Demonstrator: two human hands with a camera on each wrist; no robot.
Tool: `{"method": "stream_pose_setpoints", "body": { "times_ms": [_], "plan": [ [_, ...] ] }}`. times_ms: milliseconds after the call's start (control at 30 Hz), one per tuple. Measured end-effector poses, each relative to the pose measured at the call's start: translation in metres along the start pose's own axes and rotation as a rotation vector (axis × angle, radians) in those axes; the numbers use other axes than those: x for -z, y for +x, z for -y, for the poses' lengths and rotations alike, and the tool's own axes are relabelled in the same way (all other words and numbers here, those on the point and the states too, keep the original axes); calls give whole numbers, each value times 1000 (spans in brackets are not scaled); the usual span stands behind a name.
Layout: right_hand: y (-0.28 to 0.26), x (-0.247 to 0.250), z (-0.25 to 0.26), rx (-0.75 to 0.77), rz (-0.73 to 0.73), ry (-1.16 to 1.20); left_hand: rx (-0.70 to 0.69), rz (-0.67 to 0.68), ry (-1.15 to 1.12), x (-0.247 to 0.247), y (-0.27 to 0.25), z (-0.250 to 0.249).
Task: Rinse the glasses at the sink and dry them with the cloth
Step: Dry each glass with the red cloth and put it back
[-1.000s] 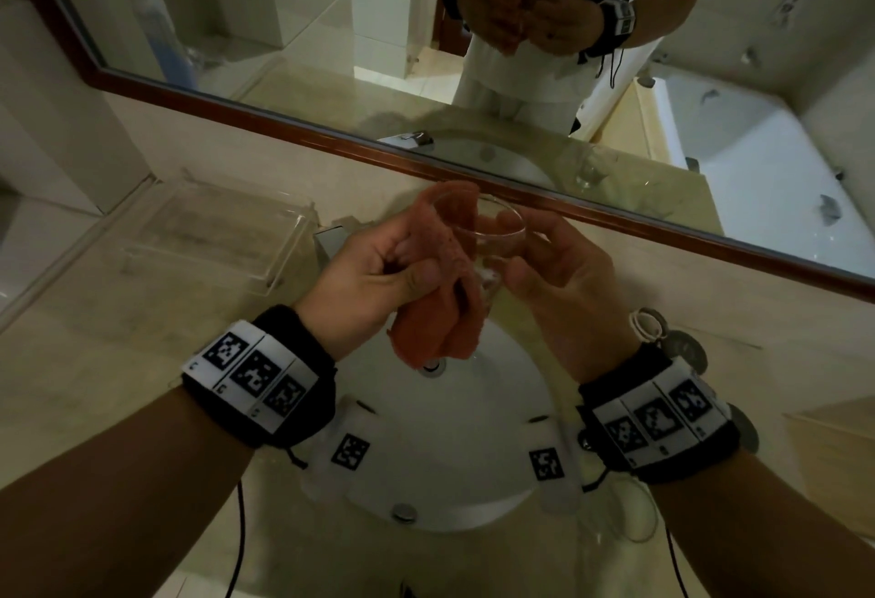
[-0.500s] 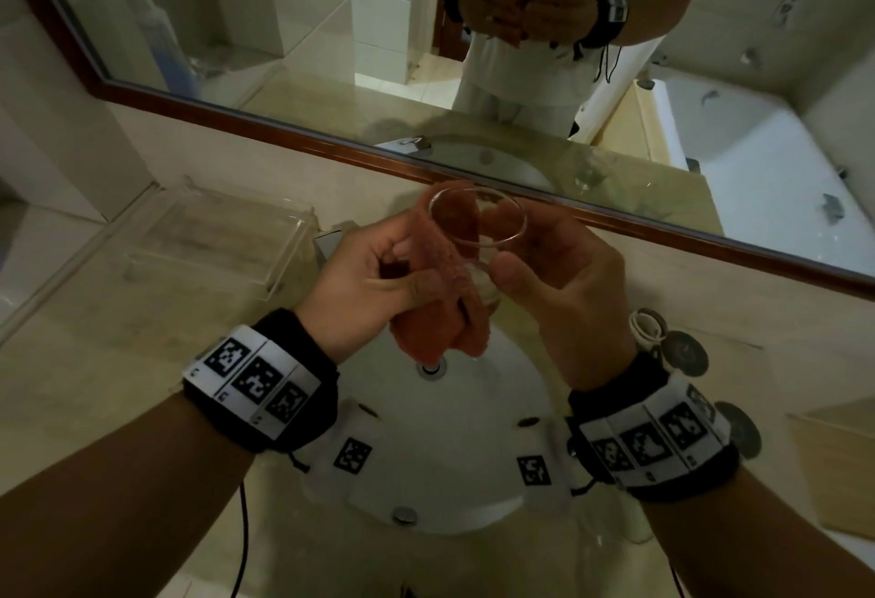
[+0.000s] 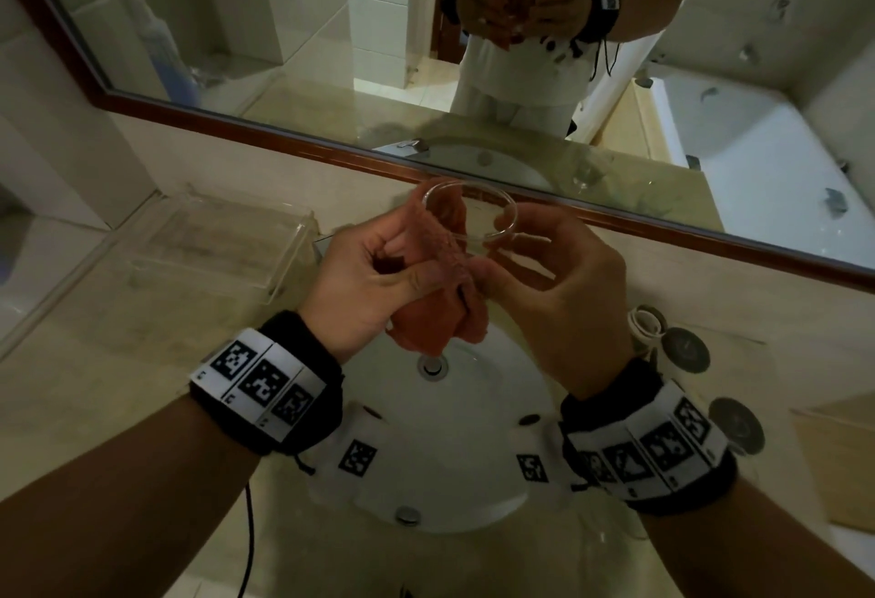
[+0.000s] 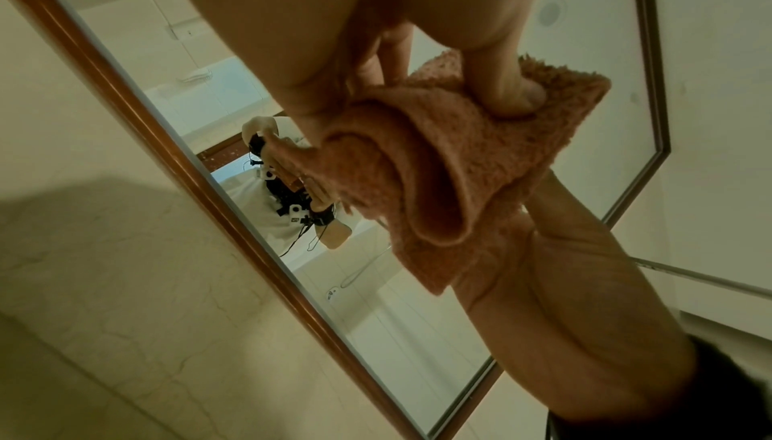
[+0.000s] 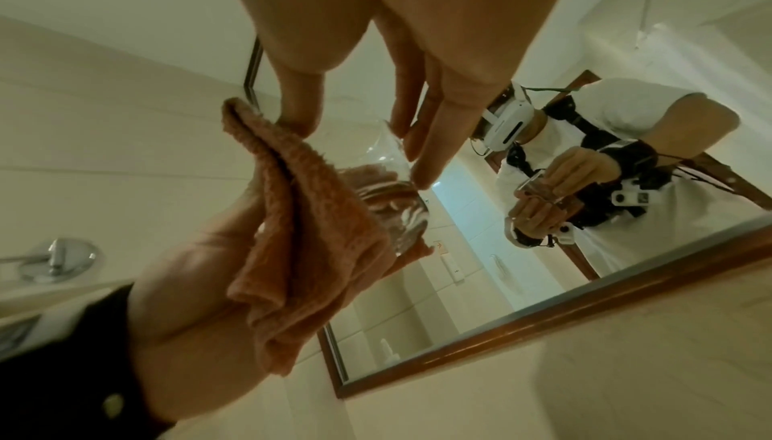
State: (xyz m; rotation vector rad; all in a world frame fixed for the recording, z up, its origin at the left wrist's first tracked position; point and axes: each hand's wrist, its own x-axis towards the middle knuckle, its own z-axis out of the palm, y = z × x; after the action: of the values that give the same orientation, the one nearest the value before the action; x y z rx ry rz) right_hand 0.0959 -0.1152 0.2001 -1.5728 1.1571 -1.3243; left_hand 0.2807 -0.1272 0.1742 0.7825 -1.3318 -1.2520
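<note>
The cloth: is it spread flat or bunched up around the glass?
Bunched: the cloth is folded over the glass rim, pinched by the left hand, its loose end hanging in folds.

Both forearms reach forward, wrists nearly level. Left hand (image 3: 364,285) has its thumb pressing the orange cloth (image 3: 440,266) against curled fingers. Right hand (image 3: 568,294) pinches a clear glass (image 3: 473,218) between thumb and fingertips.

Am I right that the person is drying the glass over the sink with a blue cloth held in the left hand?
Not quite: the cloth is orange-pink, not blue, as the head view shows. The rest holds: the left hand grips it against the glass, held by the right hand over the sink.
</note>
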Motion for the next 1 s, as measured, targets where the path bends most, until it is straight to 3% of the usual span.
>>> {"method": "stream_pose_setpoints", "body": {
  "times_ms": [100, 267, 367, 500, 633, 700, 867, 1000],
  "plan": [
    [5, 8, -3, -17, 52, 90, 7, 34, -33, 5, 3, -1],
    [14, 22, -11, -19, 314, 214, 21, 77, -44, 6, 5, 0],
    [14, 24, -9, -31, 267, 19, 21, 41, -79, 2, 5, 1],
    [6, 23, -1, 0, 71, 15, -6, 15, -40, -3, 7, -3],
    [3, 21, 4, 2, 6, 0, -25, 29, 33, -7, 10, -3],
    [5, 25, 4, 4, 35, 22, -20, 39, 6, -7, 9, -4],
    [15, 43, -6, -38, 277, 223, 17, 127, -10, 0, 11, -3],
    [18, 42, -5, -32, 267, 197, 8, 104, -72, -5, 14, -1]
  ]
}}
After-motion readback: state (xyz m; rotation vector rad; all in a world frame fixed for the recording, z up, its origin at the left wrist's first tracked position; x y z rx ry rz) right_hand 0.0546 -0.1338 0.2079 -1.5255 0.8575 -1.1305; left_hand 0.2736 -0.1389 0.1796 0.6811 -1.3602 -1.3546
